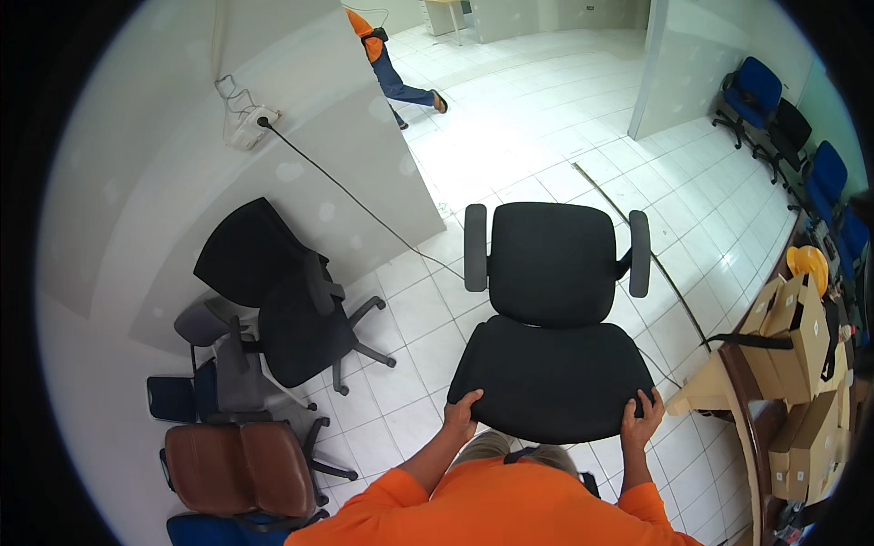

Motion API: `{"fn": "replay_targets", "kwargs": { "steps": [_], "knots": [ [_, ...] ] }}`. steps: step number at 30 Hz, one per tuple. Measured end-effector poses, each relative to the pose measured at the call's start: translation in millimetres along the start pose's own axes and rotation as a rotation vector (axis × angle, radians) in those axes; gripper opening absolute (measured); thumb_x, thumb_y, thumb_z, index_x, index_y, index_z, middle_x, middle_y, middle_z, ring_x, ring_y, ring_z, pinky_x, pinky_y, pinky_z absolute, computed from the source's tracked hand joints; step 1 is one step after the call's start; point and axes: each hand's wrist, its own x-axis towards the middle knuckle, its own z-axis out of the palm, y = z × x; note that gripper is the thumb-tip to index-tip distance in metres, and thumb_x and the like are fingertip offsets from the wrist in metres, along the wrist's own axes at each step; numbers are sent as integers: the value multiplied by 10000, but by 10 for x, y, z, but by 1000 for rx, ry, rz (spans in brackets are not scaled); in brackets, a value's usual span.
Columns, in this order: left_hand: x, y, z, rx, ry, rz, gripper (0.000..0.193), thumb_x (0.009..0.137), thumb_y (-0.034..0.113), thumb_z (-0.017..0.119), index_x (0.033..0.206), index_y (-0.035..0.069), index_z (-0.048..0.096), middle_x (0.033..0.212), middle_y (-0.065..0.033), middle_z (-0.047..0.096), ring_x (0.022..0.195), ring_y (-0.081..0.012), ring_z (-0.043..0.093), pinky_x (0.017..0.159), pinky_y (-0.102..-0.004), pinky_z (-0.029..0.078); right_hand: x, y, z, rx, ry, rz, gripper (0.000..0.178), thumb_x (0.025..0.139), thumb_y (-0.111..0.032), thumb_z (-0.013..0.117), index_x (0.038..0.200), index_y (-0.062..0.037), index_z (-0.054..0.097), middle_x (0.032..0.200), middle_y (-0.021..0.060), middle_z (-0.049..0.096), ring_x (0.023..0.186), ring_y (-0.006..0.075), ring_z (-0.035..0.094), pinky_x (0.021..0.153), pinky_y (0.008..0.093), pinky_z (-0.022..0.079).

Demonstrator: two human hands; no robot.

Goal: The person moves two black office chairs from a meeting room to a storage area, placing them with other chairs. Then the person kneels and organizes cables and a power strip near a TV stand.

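A black office chair (552, 264) stands straight in front of me, with a grey armrest on either side of its far cushion. Its near cushion, which looks like the backrest, tilts toward my body. My left hand (462, 414) grips that cushion's left edge, thumb on top and the other fingers mostly hidden beneath. On the opposite edge my right hand (643, 419) is closed, with fingers over the upper face. The chair's base and wheels are hidden under the cushions.
Left of me are another black chair (300, 337), a grey chair (238, 369) and a brown chair (241, 466). A black cable (355, 200) runs from a wall outlet across the floor. Cardboard boxes (801, 337) occupy the right-hand table; blue chairs (754, 91) line the far wall. A person (391, 77) walks behind the partition.
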Motion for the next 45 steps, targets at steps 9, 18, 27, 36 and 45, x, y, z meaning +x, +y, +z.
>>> {"fn": "replay_targets", "kwargs": {
  "steps": [9, 18, 27, 36, 45],
  "knots": [
    [596, 957, 1254, 81, -56, 56, 705, 798, -32, 723, 1412, 116, 408, 1231, -146, 591, 1126, -322, 605, 975, -490, 534, 1402, -680, 460, 145, 311, 292, 579, 902, -117, 679, 1444, -33, 492, 1523, 212, 414, 1444, 355, 348, 1191, 467, 285],
    [1061, 1136, 2324, 106, 82, -37, 478, 856, 44, 660, 1309, -13, 518, 1222, -163, 615, 1142, -319, 609, 1026, -444, 498, 2894, -769, 550, 1031, 225, 880, 821, 807, 29, 674, 1527, -67, 292, 1219, 204, 559, 1025, 314, 645, 895, 405, 580],
    [1591, 1601, 3462, 121, 114, 14, 415, 867, 122, 666, 1235, -40, 566, 1170, -146, 643, 1070, -308, 630, 1007, -452, 504, 4405, -1043, 867, 983, 121, 870, 844, 800, 6, 700, 1531, -62, 285, 1250, 221, 547, 1001, 323, 646, 826, 401, 601],
    [2440, 1567, 4047, -71, 234, 76, 512, 799, 2, 698, 1257, 111, 495, 1202, -130, 590, 1130, -328, 601, 973, -522, 530, 5589, -924, 1754, 994, -18, 801, 892, 798, 7, 689, 1555, -51, 221, 1264, 263, 539, 1034, 357, 651, 840, 452, 611],
    [3301, 2013, 4575, 68, 244, 17, 777, 766, 215, 833, 1409, 170, 399, 1302, -111, 524, 1166, -287, 554, 845, -504, 519, 6841, -1257, 2785, 841, -87, 686, 866, 824, -76, 726, 1551, -18, 259, 1331, 234, 531, 1144, 327, 603, 988, 393, 515]
  ]
}}
